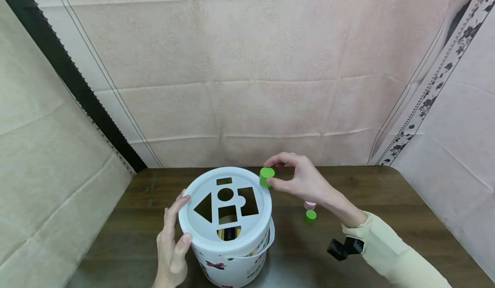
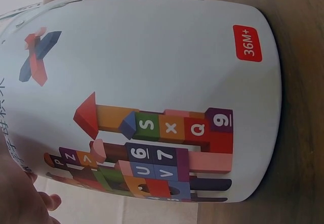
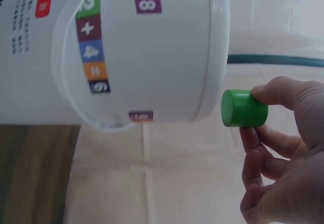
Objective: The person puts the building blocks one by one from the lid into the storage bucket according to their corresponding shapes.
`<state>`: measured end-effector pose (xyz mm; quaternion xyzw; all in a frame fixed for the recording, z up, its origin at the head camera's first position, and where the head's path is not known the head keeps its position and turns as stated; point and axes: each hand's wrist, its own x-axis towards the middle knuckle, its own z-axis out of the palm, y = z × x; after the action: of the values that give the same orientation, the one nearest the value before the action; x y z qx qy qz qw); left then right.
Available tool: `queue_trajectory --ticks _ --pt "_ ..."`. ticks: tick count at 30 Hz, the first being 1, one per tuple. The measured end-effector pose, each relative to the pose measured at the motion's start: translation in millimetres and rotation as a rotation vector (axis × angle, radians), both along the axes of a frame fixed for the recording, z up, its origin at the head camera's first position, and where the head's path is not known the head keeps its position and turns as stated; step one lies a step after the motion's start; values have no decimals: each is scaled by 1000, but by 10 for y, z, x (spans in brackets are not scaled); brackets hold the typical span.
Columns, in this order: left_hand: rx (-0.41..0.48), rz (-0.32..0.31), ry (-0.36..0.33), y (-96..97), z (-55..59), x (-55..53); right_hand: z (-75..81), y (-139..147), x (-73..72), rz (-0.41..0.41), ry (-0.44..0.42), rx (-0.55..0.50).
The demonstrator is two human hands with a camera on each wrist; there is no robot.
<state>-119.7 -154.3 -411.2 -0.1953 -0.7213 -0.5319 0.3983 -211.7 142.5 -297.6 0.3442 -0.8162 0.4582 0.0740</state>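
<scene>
A white toy bucket (image 1: pixel 241 266) stands on the table, covered by a white lid (image 1: pixel 202 186) with several shaped holes. Against the bucket's left side rests my left hand (image 1: pixel 172 240), its fingers spread along the lid's rim and its thumb nearer the front. My right hand (image 1: pixel 301 178) pinches a green cylinder block (image 1: pixel 266 178) between thumb and fingers, beside the lid's right rim. In the right wrist view the cylinder (image 3: pixel 247 108) lies level with the rim, slightly apart from it. Through the front hole, yellow and dark things show inside.
Another green cylinder (image 1: pixel 310 216) and a pink block (image 1: pixel 309 205), partly hidden by the right forearm, lie on the brown wooden table (image 1: pixel 294 253). The bucket's white handle (image 1: pixel 272 234) hangs down at its right. Pale patterned cloth (image 1: pixel 247 64) covers the walls around.
</scene>
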Motion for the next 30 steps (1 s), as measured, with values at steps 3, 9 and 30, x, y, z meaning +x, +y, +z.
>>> queue_trajectory --ticks 3,9,30 --pt "-6 0 4 -5 -1 -2 25 -91 8 31 -8 -5" --pt "-8 0 -16 -4 9 4 50 -278 20 67 -23 8" --pt "-9 8 -66 -10 25 20 8 -670 -70 172 86 72"
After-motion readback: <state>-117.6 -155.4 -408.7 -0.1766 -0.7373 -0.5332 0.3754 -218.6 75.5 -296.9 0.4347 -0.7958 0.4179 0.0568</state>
